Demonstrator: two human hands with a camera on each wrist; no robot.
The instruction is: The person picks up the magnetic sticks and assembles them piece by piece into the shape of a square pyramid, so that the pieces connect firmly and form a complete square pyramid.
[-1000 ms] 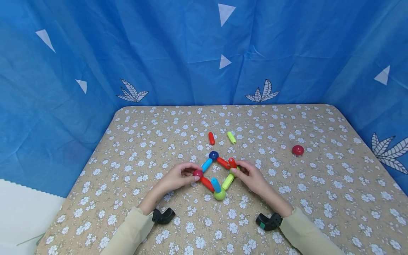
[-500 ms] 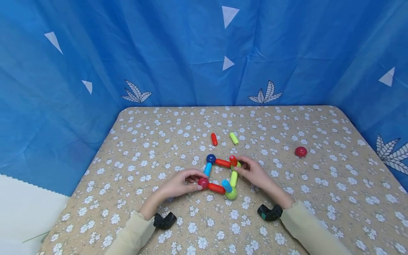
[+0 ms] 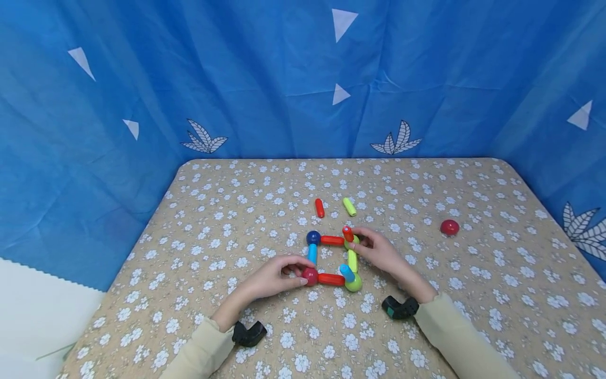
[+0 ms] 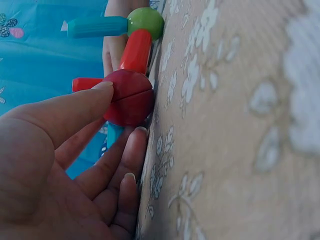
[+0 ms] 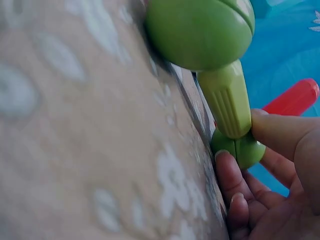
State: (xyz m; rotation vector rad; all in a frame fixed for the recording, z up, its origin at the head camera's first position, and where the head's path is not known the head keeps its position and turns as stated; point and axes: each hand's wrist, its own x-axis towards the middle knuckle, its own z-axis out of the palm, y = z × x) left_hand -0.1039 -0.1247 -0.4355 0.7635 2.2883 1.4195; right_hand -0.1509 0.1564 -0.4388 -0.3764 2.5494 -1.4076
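Note:
A four-sided frame of balls and rods lies on the table between both hands. My left hand (image 3: 279, 276) grips the red ball (image 4: 129, 97) at its near left corner, thumb and fingers around it. At the far right corner my right hand (image 3: 379, 250) holds the green ball (image 5: 240, 150), from which a red rod (image 3: 347, 233) stands up. A dark blue ball (image 3: 313, 238) forms the far left corner. The near right corner is another green ball (image 3: 353, 283) with a blue rod (image 3: 347, 272) standing on it. Red, blue and yellow-green rods make the sides.
Beyond the frame lie a loose red rod (image 3: 319, 208) and a loose yellow-green rod (image 3: 349, 207). A loose red ball (image 3: 450, 227) sits farther right on the flowered tablecloth (image 3: 227, 210). A blue curtain (image 3: 284, 79) hangs behind the table.
The frame has turned and squared up from a diamond to nearly a rectangle. My left hand has moved right and toward the body with the red ball; both hands keep their hold.

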